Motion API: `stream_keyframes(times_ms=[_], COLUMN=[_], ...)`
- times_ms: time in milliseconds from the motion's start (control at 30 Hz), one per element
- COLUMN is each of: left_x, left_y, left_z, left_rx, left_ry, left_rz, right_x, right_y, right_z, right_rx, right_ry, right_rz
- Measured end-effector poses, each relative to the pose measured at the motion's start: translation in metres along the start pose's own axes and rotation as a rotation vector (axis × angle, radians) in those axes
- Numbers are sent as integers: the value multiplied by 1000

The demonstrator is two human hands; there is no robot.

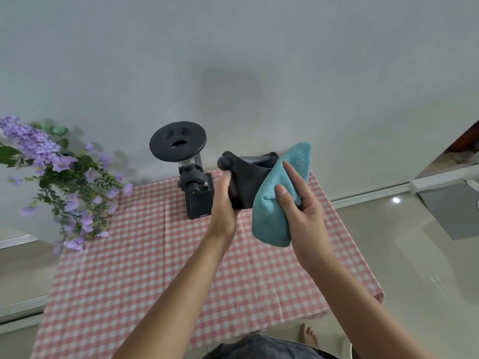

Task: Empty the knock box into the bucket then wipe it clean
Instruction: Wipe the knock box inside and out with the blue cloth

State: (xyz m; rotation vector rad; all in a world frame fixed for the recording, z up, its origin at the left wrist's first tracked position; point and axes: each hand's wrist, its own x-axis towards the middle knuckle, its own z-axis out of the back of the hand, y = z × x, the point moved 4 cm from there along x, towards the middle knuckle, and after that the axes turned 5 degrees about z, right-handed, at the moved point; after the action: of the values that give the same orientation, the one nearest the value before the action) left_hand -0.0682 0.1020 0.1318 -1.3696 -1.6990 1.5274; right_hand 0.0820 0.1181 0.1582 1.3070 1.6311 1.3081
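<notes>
My left hand [223,203] grips the black knock box [245,177] by its left side and holds it in the air above the table, tilted so its opening faces up and away. A black bar with a rounded end [225,161] crosses its top. My right hand [298,203] presses a folded teal microfibre cloth [274,208] against the right side of the box; the cloth's upper corner reaches over the rim. No bucket is in view.
A black coffee grinder [193,182] with a round lid stands at the back of the table, just left of the knock box. A pink-and-white checked tablecloth [145,268] covers the table. Purple artificial flowers [59,174] hang at the left. Tiled floor lies to the right.
</notes>
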Motion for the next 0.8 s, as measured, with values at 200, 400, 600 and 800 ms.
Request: stream_keyframes(times_ms=[200, 400, 600, 800], left_x=[1, -1, 2, 0], left_y=[-6, -10, -9, -18], left_z=[4, 18, 22, 18], left_rx=[-7, 3, 134, 326], left_ry=[39, 173, 44, 16], left_rz=[-51, 22, -112, -160], right_x=[-4, 1, -1, -7], right_y=[-5, -7, -13, -14], right_z=[-3, 3, 3, -1], right_rx=[36, 145, 76, -16], right_ry=[22, 125, 130, 97], right_rz=[-26, -131, -127, -63])
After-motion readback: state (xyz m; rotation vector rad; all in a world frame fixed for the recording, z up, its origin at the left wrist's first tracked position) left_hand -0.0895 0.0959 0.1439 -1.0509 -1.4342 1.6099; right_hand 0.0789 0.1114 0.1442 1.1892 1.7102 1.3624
